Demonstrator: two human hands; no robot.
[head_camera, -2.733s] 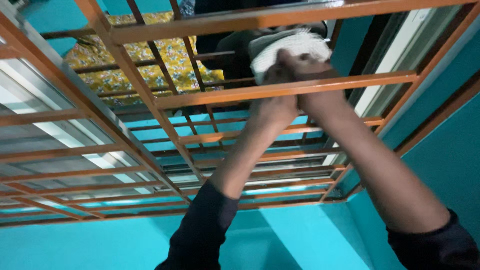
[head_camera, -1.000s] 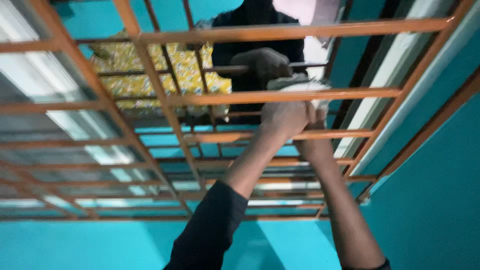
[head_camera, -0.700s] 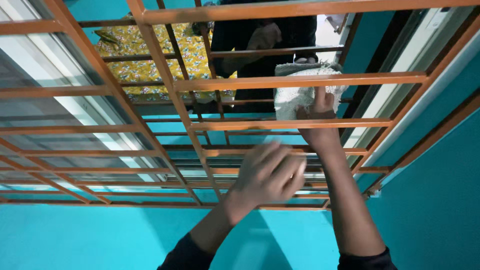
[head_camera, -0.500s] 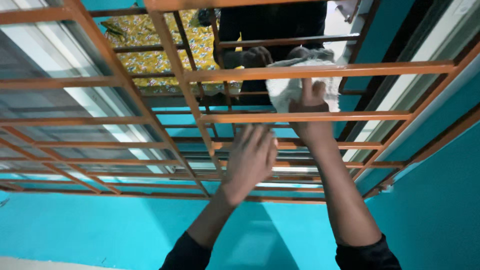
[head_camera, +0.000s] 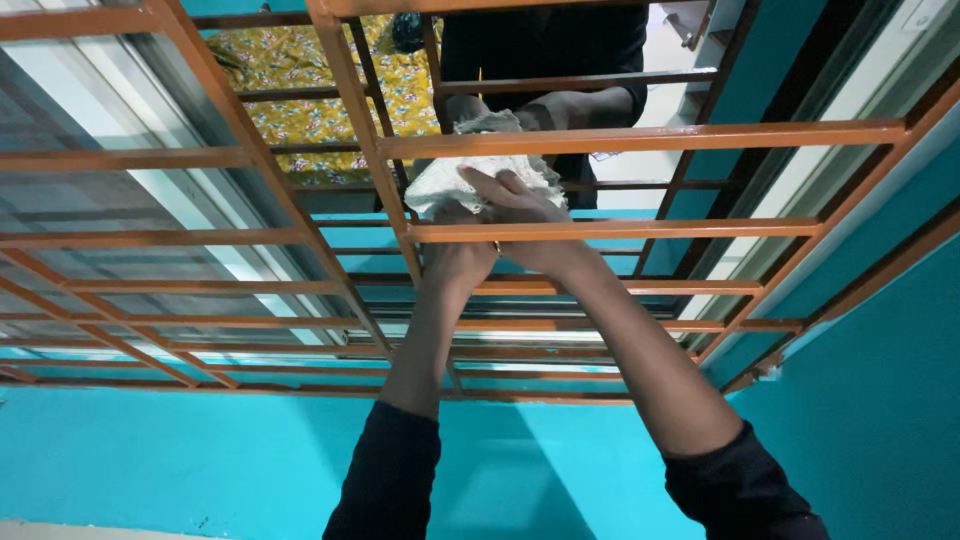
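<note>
Sleeves of dark cloth come up from the bottom edge, nearest the camera, and both forearms reach to the orange window grille (head_camera: 600, 230). The left hand (head_camera: 455, 255) sits just below one horizontal bar of that grille; its fingers are hidden behind the bar and the cloth, so I cannot tell whether they are curled or flat. The right hand (head_camera: 520, 215) crosses over beside it, fingers (head_camera: 490, 185) bent down onto a white rag (head_camera: 450, 180), pinning it against the glass (head_camera: 120, 130) between two bars, close to the grille's upright bar (head_camera: 370, 150).

To wipe well here, it seems best to keep the rag bunched under the flat of the right hand, press evenly, and work along the pane from the upright bar outward, so the corners by the bars are not skipped; the left hand can brace on the grille.

Beyond the grille, the glass mirrors a dark-clothed figure and yellow patterned fabric (head_camera: 290, 70). A turquoise wall (head_camera: 150, 450) surrounds the grille.
</note>
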